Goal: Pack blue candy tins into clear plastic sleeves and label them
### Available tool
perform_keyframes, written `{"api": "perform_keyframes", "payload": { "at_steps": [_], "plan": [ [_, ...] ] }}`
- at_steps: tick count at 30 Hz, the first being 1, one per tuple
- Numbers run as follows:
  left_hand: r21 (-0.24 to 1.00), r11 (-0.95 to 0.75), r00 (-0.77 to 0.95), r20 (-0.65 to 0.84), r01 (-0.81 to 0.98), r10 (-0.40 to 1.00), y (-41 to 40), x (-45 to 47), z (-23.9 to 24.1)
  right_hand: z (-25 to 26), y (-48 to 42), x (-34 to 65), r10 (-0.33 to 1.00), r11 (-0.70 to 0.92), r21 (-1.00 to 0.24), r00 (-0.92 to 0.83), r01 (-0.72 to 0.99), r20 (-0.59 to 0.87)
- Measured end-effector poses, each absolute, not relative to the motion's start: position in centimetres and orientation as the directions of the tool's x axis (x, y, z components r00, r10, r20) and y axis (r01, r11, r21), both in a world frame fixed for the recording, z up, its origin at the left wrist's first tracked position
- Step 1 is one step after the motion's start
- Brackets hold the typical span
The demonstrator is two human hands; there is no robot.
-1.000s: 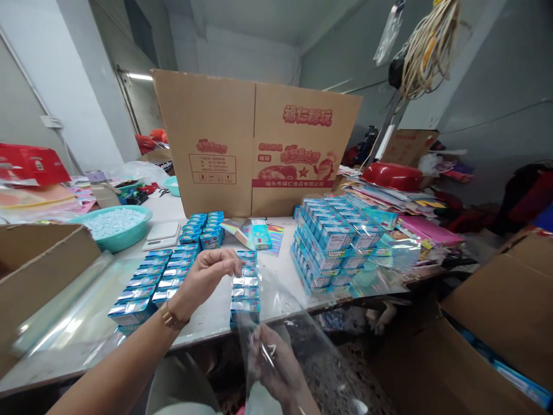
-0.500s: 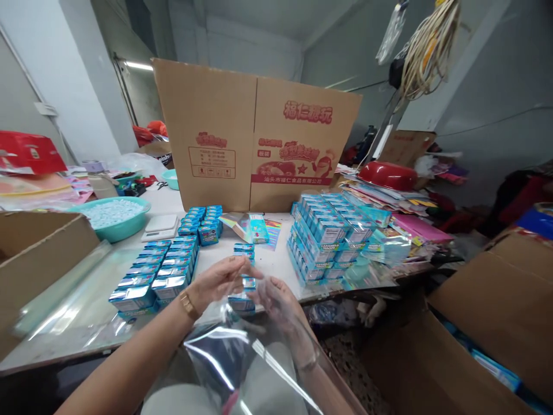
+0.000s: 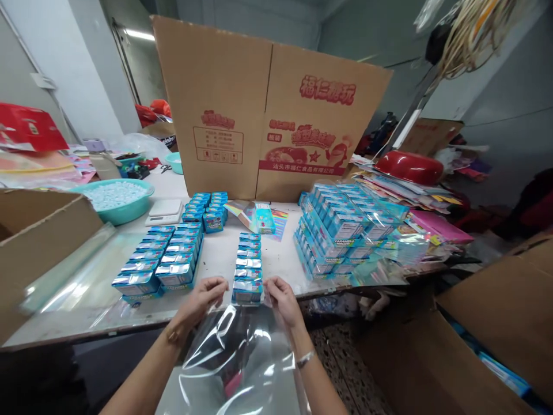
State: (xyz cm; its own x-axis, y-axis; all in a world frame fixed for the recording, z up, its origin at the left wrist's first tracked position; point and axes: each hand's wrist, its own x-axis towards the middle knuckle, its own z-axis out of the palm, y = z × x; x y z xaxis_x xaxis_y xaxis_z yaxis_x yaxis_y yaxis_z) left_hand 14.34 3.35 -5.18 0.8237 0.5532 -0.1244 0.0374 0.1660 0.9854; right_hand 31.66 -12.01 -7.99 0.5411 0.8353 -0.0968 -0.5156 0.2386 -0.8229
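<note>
A clear plastic bag [image 3: 242,351] hangs in front of me below the table edge, its top edge stretched between my two hands. My left hand [image 3: 208,297] is closed in a pinch on the bag's left corner. The right corner is pinched by my right hand [image 3: 280,295]. Just beyond and between my hands stands a single row of small blue boxes [image 3: 248,265]. Left of it are two longer rows of blue boxes [image 3: 179,253] in a tray. At the right, wrapped trays of blue boxes [image 3: 334,230] are stacked.
A large cardboard carton [image 3: 216,109] stands at the table's back. On the left are a white scale [image 3: 164,212], a turquoise basin [image 3: 125,213] of pale pieces, clear plastic sheets [image 3: 82,282] and an open carton [image 3: 43,242]. A red basin [image 3: 410,168] tops papers at right.
My hands have moved apart, from close together over the row of boxes to either side of it. The bag's top edge is now spread wide. The view has shifted slightly.
</note>
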Motion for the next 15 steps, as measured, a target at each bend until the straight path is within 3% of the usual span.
{"api": "perform_keyframes", "payload": {
  "at_steps": [8,15],
  "plan": [
    [0.984,0.146,0.734,-0.171,0.099,0.657,2.6,16.1,-10.5,-10.4,-11.8,30.2,0.747,0.277,-0.914,0.665,-0.296,0.01],
    [0.989,0.108,0.661,-0.15,0.105,0.735,2.6,17.3,-10.6,-12.6,-11.3,27.8,0.537,0.168,-0.971,0.842,-0.171,-0.056]
  ]
}}
